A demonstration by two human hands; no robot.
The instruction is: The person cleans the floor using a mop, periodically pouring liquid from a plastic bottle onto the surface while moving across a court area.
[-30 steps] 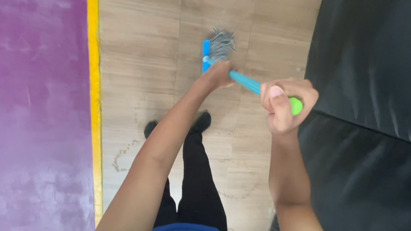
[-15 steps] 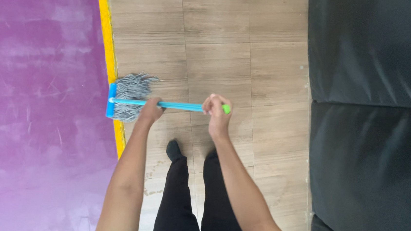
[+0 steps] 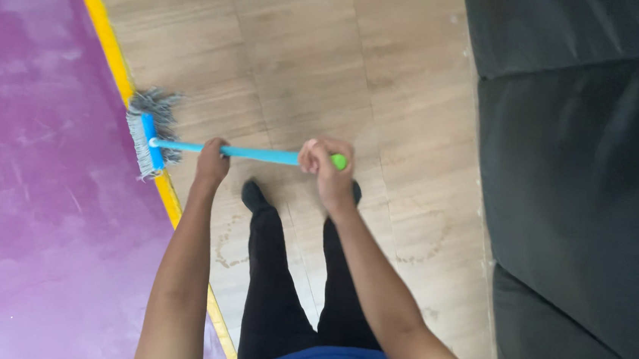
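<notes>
R hand (image 3: pixel 326 166): fingers wrapped tight round the mop's top end, just below the green cap (image 3: pixel 340 161).
L hand (image 3: pixel 212 165): fingers curled closed on the blue mop handle (image 3: pixel 261 154), lower down the shaft, nearer the mop head.
Mop handle: runs nearly level across the view, out to the left of both hands.
Mop head (image 3: pixel 148 137): blue bar w/ grey strands, pressed on the floor right at the yellow strip (image 3: pixel 110 41), strands spilling over it.
Wood floor (image 3: pixel 306 57): pale planks beyond the mop head; faint ring-shaped marks show near the feet (image 3: pixel 254 195), on the sofa side too.
Purple mat (image 3: pixel 23 179): left of the yellow strip, streaky sheen, can't tell if wet.
Black sofa (image 3: pixel 584 193): far side from the mop head, well apart.
Progress: judging by the rings near the feet, the floor isn't all wiped; how much is covered, can't tell.
Legs: black trousers, standing between strip & sofa.
</notes>
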